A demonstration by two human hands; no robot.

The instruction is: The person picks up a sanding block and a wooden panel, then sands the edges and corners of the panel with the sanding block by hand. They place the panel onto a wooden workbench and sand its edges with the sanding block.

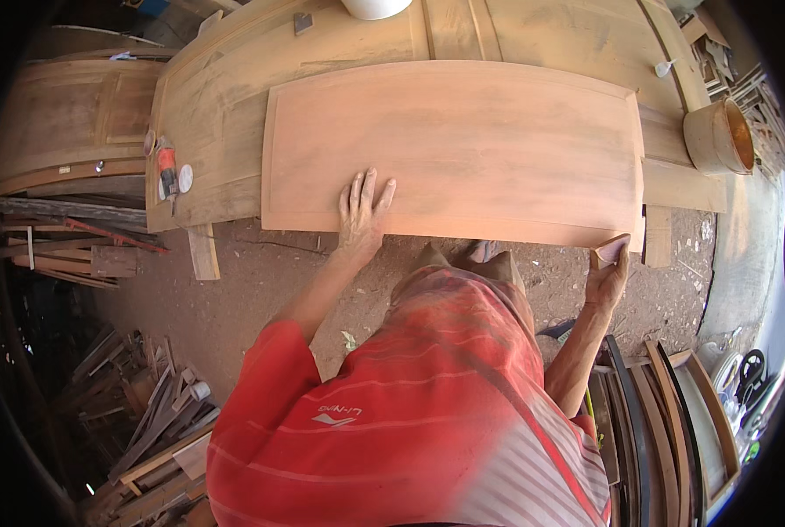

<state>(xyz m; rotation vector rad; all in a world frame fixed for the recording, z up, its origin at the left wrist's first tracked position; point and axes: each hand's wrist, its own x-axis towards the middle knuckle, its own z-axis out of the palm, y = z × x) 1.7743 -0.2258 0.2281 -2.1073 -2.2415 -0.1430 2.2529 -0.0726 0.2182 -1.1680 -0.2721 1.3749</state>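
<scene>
A wide, flat wooden panel [463, 145] with a raised border lies in front of me on a larger wooden door. My left hand [363, 215] rests flat on the panel near its front edge, left of the middle, fingers spread and holding nothing. At the panel's near right corner, my right hand [609, 277] is closed on a small piece of sandpaper [611, 250], pinkish with a dark edge. It presses the sandpaper against the front edge. Part of the sandpaper is hidden by the fingers and thumb.
The door [550, 35] carries a bucket [709, 136] at right, a white container [376, 7] at the back and a red sander [166, 169] at left. Wood offcuts [159, 430] lie at lower left. Frames and boards [665, 422] stand by my right elbow.
</scene>
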